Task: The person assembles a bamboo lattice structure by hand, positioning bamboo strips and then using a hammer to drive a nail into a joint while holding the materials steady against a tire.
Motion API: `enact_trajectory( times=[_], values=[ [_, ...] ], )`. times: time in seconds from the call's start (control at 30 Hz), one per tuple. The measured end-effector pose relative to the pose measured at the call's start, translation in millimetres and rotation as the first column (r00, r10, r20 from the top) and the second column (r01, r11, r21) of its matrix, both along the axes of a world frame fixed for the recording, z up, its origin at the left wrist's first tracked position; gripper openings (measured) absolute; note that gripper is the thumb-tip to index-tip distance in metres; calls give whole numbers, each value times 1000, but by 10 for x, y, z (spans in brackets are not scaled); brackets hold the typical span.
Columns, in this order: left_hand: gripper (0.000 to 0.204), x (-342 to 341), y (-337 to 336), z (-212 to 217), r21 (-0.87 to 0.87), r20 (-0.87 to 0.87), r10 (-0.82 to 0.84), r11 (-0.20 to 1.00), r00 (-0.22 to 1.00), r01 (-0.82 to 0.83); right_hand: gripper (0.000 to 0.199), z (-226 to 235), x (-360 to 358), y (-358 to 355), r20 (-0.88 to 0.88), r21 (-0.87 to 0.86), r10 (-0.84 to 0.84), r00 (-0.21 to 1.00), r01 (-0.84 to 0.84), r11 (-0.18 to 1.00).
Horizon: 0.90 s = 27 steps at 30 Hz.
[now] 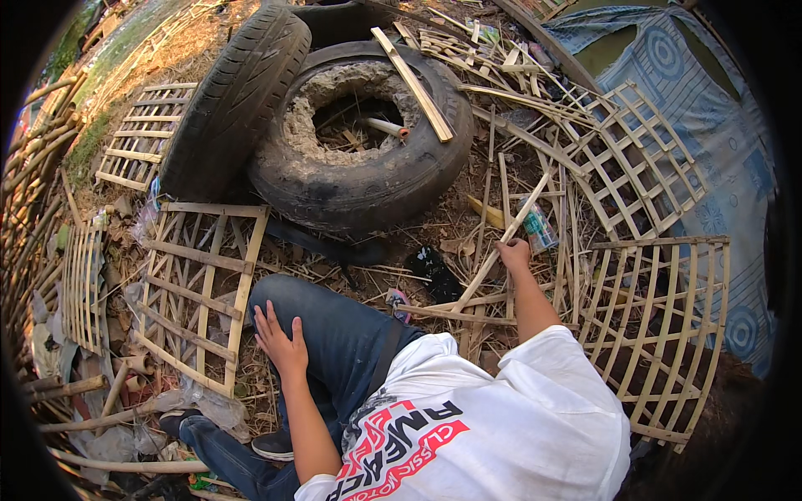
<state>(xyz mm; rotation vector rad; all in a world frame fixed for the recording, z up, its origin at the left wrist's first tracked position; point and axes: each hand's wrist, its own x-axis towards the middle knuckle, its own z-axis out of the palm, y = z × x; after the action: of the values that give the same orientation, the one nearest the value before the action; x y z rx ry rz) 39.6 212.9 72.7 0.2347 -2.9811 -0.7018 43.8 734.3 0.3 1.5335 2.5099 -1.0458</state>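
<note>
My right hand is closed around a pale split-bamboo slat, which slants up and to the right over the littered ground. Just past that hand lies a blue-green printed container, among loose bamboo strips. My left hand rests on my bent knee in dark jeans, fingers spread, with nothing in it. Left of the knee leans a bamboo lattice panel. To the right of my right arm, another lattice panel of woven slats lies over dark ground.
A big worn tyre with a crusted rim lies ahead, two slats across it. Another tyre leans on its left side. More lattice and blue patterned cloth spread at right; bamboo poles line the left.
</note>
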Motion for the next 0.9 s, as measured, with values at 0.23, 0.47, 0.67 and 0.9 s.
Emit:
enact_trajectory(
  times=[0.23, 0.47, 0.67, 0.9],
  values=[
    [66, 28, -1, 14, 24, 39, 21, 999, 999, -22, 30, -146, -92, -66, -220, -344, -183, 958, 99, 934],
    [66, 35, -53, -47, 19, 9, 15, 1000, 1000, -15, 37, 211, 155, 17, -99, -237, -310, 946, 280, 930],
    [66, 22, -36, -42, 18, 15, 18, 1000, 1000, -18, 36, 162, 310, 65, -109, -251, -307, 945, 273, 929],
    [66, 25, -26, -25, 43, -11, 14, 999, 1000, -14, 37, 135, 207, 10, 11, 295, -226, 974, 213, 932]
  ],
)
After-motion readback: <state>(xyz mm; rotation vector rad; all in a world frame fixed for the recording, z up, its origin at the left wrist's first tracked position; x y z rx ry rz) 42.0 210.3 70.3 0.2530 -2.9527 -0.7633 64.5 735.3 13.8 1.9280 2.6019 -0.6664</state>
